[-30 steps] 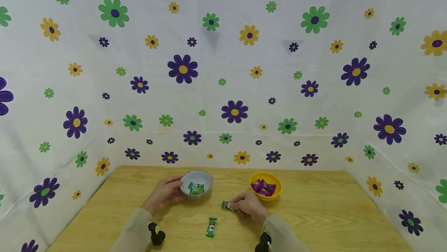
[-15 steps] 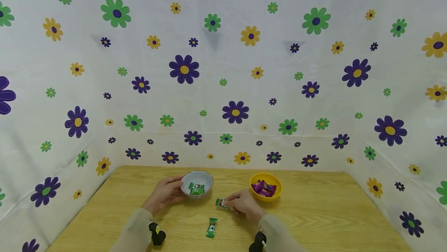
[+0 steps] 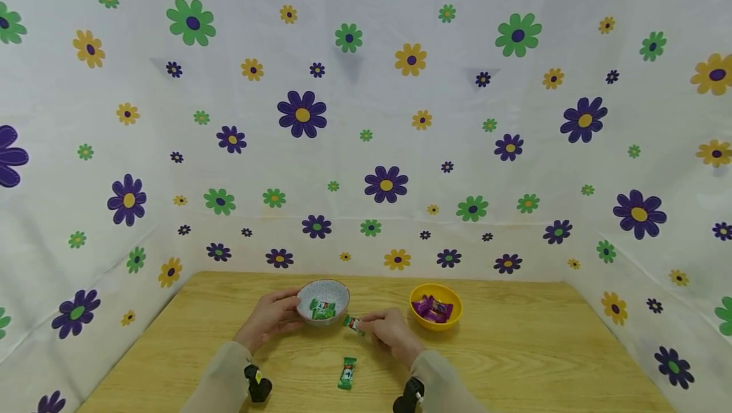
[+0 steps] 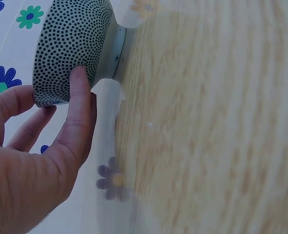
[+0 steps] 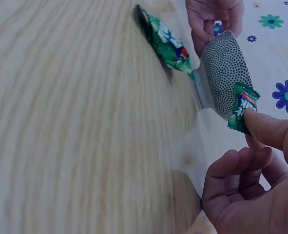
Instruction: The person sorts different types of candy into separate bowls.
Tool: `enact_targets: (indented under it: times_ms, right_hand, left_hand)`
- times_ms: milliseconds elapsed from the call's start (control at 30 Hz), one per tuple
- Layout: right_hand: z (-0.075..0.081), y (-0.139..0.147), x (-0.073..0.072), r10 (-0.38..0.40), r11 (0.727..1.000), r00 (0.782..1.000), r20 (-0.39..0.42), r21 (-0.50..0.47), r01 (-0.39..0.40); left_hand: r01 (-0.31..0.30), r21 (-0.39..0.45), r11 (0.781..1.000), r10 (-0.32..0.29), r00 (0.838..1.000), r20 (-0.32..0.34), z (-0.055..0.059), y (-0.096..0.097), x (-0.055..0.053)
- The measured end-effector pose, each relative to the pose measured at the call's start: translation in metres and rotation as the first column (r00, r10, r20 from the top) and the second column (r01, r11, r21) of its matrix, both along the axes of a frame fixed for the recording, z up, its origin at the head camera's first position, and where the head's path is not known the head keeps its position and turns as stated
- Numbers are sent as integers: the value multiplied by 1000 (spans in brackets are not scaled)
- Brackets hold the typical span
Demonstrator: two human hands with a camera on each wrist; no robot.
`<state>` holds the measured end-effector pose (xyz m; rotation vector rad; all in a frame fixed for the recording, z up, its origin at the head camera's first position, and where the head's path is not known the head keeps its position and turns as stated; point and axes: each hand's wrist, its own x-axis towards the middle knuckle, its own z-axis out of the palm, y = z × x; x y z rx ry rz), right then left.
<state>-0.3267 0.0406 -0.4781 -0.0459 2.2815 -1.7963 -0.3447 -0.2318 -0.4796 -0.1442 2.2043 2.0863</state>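
A speckled bowl (image 3: 323, 290) with a few green-wrapped candies (image 3: 323, 310) inside stands on the table. My left hand (image 3: 270, 319) grips its left side, thumb at the rim and fingers against the dotted outer wall (image 4: 70, 44). Between thumb and forefinger, my right hand (image 3: 393, 331) pinches a green-wrapped candy (image 5: 242, 107), just right of the speckled bowl. The other fingers of that hand are curled beneath. Another green-wrapped candy (image 3: 347, 373) lies on the table in front of the bowl.
To the right, a yellow bowl (image 3: 437, 326) holds several purple-wrapped candies (image 3: 433, 308). Behind the wooden table (image 3: 515, 337) and along its sides hangs a white flower-patterned cloth (image 3: 343, 159).
My right hand has moved left and slightly away from me with the pinched candy, nearing the speckled bowl. The left hand keeps its grip on that bowl.
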Motion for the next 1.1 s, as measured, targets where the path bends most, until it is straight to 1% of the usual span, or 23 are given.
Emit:
enact_targets:
  times_ms: [100, 267, 467, 600, 733, 967, 1100]
  right_hand:
    - [1, -2, 0, -27, 1000, 1000, 3, -2, 27]
    - [2, -6, -1, -36, 999, 999, 8, -24, 36]
    - [1, -12, -6, -36, 993, 999, 3, -113, 36]
    - [0, -16, -9, -54, 982, 998, -8, -183, 52]
    - [3, -23, -13, -88, 969, 996, -14, -231, 82]
    - [7, -36, -19, -149, 941, 988, 33, -303, 152]
    - [8, -42, -21, -179, 925, 983, 43, -334, 183]
  left_hand:
    - [5, -1, 1000, -5, 1000, -2, 0, 0, 1]
    - [13, -1, 1000, -13, 1000, -4, 0, 0, 2]
    - [11, 2, 1000, -11, 1000, -4, 0, -1, 0]
    - [10, 0, 1000, -10, 1000, 6, 0, -2, 0]
    - [9, 8, 1000, -9, 1000, 9, 1, -2, 1]
    - [12, 14, 1000, -12, 1000, 11, 1, -1, 1]
    - [11, 11, 1000, -11, 1000, 11, 2, 0, 1]
